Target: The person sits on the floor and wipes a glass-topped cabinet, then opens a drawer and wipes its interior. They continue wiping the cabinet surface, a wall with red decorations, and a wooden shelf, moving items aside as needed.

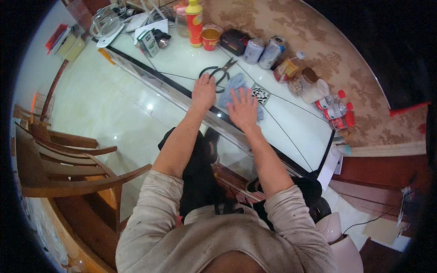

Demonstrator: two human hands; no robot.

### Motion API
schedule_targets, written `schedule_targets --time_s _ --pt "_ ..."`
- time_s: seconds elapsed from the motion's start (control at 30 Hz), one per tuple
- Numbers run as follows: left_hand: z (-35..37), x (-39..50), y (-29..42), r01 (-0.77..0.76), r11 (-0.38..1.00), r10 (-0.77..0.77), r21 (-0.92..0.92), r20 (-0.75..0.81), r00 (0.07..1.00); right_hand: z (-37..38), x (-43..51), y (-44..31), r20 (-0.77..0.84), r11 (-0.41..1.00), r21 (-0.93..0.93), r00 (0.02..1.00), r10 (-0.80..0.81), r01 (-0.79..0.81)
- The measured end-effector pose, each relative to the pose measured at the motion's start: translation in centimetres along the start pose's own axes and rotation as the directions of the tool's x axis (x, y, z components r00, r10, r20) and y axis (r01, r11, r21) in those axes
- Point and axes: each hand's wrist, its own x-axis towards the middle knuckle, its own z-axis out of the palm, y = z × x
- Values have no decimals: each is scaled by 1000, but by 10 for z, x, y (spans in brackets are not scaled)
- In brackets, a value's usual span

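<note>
On the white tiled tabletop (290, 126) lies a crumpled blue cloth (236, 84). My right hand (243, 108) rests over the cloth's lower part with its fingers spread. Just left of it, my left hand (204, 92) is at the black looped handles of a pair of scissors (224, 69). Its fingertips touch or overlap the handles; whether they grip them cannot be told. The scissor blades point away, up and to the right. A black-and-white patterned square (261, 94) shows in the tabletop just right of the cloth.
Along the back stand a red-and-yellow bottle (195, 25), a red paper cup (210, 38), a black case (234, 41), two cans (253, 50), jars (316, 91) and small red-capped bottles (336, 111). A small box (148, 43) and a glass pot (104, 22) stand farther left. A wooden chair (85, 184) is at left.
</note>
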Motion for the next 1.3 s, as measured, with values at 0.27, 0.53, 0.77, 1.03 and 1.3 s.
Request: schedule_targets --time_s 0.27,0.53,0.77,1.03,1.3 --pt "10 -3 16 -19 988 22 -156 15 1000 -28 -113 75 -118 992 8 985 125 -125" --pt "-6 -17 37 -144 989 143 -13 -47 989 -55 -242 266 -300 712 -91 701 647 -696" --pt "18 -11 36 -36 998 29 46 144 989 -54 -182 300 -196 531 -70 533 823 -845" --pt "13 -13 37 -52 995 60 -90 79 995 -33 -150 139 -224 962 25 936 272 -274" --pt "-9 -60 54 -189 982 189 -12 28 982 -54 -228 148 -180 981 51 965 192 -186"
